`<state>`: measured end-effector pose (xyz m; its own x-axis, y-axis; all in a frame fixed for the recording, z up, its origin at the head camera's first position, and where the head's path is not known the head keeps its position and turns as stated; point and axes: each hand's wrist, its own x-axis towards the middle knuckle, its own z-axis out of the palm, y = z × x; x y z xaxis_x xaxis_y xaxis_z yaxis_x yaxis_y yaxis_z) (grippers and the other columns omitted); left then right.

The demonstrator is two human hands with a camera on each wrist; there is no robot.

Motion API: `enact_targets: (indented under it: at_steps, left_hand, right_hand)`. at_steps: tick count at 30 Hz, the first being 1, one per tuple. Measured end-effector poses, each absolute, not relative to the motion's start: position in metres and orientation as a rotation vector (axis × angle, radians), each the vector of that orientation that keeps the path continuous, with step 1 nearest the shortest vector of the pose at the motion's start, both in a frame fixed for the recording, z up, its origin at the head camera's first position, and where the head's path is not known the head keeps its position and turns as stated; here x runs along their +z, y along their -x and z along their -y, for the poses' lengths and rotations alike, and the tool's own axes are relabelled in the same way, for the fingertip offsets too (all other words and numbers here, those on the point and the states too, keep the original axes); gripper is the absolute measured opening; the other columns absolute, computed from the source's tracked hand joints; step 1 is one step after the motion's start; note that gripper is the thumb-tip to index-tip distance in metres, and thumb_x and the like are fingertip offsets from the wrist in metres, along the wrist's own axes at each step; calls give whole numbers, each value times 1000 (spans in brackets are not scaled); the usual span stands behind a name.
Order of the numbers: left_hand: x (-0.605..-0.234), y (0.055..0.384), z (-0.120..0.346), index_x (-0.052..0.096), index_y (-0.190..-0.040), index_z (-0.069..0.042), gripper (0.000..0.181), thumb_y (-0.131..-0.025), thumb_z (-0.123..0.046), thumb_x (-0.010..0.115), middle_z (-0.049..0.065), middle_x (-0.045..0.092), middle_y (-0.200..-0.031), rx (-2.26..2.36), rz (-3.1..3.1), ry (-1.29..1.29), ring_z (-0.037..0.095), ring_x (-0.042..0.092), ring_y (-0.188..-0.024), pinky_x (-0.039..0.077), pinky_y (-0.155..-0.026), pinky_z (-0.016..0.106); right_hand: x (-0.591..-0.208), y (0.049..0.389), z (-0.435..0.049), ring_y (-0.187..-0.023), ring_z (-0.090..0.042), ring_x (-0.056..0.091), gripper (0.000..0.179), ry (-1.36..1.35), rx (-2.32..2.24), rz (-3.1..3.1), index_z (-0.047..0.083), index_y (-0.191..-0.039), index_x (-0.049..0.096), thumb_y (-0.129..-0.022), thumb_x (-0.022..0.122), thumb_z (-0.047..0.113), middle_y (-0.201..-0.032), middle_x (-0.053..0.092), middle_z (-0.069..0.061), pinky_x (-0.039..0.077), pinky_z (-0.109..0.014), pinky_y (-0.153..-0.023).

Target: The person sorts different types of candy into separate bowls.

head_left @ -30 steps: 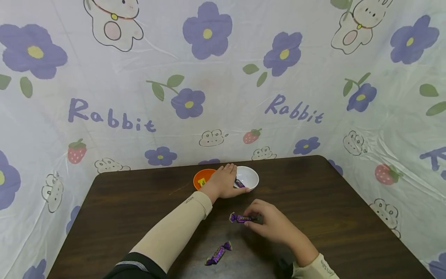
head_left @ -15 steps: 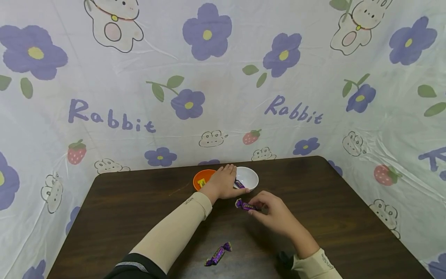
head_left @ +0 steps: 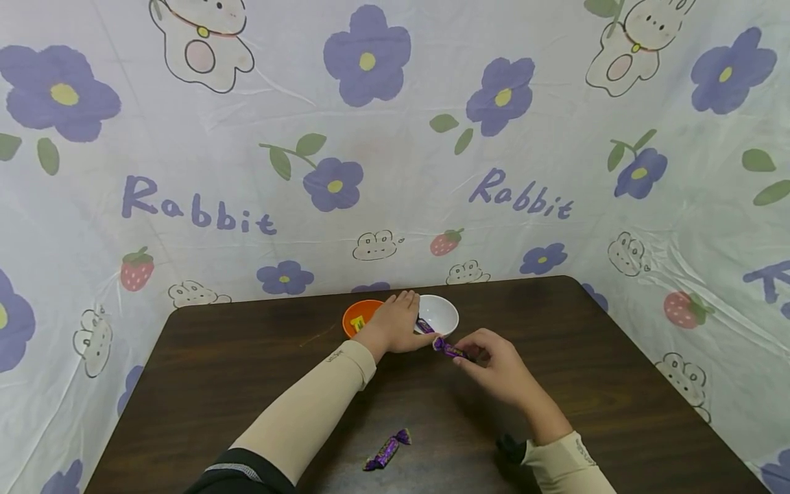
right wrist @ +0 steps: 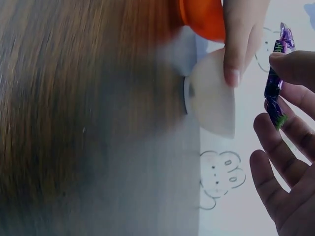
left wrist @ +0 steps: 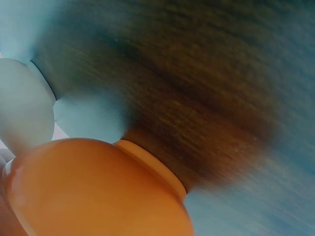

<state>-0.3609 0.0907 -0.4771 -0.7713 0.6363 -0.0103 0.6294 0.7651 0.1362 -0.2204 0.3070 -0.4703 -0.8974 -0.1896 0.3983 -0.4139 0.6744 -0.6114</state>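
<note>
An orange bowl (head_left: pixel 363 309) and a white bowl (head_left: pixel 443 313) stand side by side at the table's far edge. My left hand (head_left: pixel 396 324) rests over both where they meet, fingers straight, with its thumb (right wrist: pixel 235 64) against the white bowl's outside. Between thumb and fingers, my right hand (head_left: pixel 506 374) pinches a purple wrapped candy (right wrist: pixel 274 73), just in front of the white bowl. Inside that bowl lies another purple candy (head_left: pixel 424 325), partly hidden by the left hand. A yellow piece (head_left: pixel 357 322) sits in the orange bowl. One more purple candy (head_left: pixel 387 450) lies nearer on the table.
The dark wooden table (head_left: pixel 247 384) meets a printed cloth (head_left: pixel 395 171) behind and at both sides. A small black object (head_left: pixel 511 449) is by the right wrist. The left wrist view shows mainly the orange bowl's outer side (left wrist: pixel 98 187).
My right hand has moved forward and slightly right, carrying the purple candy closer to the white bowl. The left hand and both bowls keep their places.
</note>
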Motion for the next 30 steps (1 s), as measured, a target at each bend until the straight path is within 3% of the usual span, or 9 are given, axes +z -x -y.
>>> enact_targets:
  at_steps: [16, 30]
  left_hand:
    - [-477, 361, -90, 31, -165, 1, 109, -95, -81, 47, 19, 34, -173, 224, -2906, -1054, 34, 32, -162, 24, -134, 49]
    - [-477, 361, -90, 31, -165, 0, 108, -95, -79, 49, 18, 33, -173, 241, -2893, -1043, 34, 31, -162, 22, -134, 49]
  right_hand:
    - [-479, 227, -330, -91, -24, 68, 11, -298, 1091, 2642, 9, -102, 77, -92, 83, 10, -98, 73, -5, 58, -31, -76]
    - [-485, 250, -328, -78, -18, 65, 14, -89, 1202, 2628, 4, -101, 77, -94, 82, 15, -92, 77, -11, 52, -25, -68]
